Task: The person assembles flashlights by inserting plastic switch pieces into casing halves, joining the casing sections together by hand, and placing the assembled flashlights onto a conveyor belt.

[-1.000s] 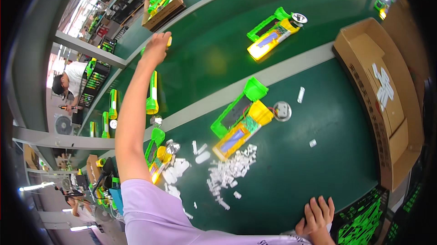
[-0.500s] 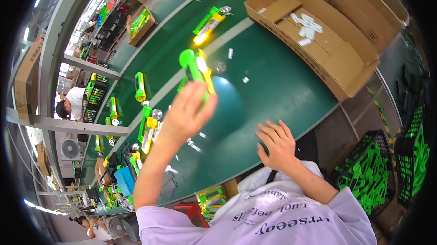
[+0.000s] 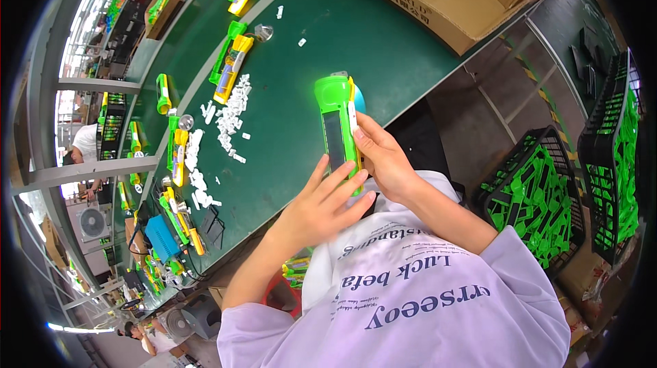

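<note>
A green handheld flashlight (image 3: 333,104) with a long dark panel on its face is held close in front of my body, over the table's near edge. Yellow and white parts show along its right side. My right hand (image 3: 387,159) grips that side, thumb on the edge and the other fingers partly hidden. My left hand (image 3: 327,204) closes over the lower end, its fingers slightly apart across the panel; its thumb is out of sight.
On the green table (image 3: 287,122) lie an opened flashlight (image 3: 233,60), a heap of small white parts (image 3: 233,115) and a blue box (image 3: 163,237). An open cardboard box (image 3: 445,16) stands at the far right. Black crates (image 3: 534,197) of green parts stand to the right.
My left hand has brought the flashlight from over the table back towards my body. My right hand, earlier open above the table, now grips it too. The view has shifted.
</note>
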`<action>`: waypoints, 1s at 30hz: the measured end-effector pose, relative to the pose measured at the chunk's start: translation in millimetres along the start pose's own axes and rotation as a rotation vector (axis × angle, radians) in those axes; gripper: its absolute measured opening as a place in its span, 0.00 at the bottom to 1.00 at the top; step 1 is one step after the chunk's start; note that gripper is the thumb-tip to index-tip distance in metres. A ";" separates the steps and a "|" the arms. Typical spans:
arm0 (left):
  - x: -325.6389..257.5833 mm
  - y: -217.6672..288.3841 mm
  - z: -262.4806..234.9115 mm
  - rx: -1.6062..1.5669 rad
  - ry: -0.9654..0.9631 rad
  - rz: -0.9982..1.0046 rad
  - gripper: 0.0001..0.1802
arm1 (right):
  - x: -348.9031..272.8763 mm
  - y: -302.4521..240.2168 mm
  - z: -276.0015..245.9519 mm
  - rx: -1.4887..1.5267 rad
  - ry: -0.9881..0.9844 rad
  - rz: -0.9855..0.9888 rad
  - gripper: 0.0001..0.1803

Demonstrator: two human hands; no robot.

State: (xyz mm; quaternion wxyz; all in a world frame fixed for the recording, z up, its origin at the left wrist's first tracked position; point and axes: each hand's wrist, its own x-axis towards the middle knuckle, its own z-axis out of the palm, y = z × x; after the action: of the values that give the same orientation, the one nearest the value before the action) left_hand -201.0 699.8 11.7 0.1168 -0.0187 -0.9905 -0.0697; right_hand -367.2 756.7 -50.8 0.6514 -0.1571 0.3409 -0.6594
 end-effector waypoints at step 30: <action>15.3 18.9 1.9 -1.232 0.602 -1.051 0.37 | -11.2 -3.3 -3.2 -0.182 -0.028 -0.052 0.31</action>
State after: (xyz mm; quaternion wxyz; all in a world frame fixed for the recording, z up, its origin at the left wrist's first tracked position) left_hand -215.3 719.1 16.0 0.2959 0.4011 -0.5832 -0.6414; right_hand -370.6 768.0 -48.2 0.6218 -0.2335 0.3863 -0.6400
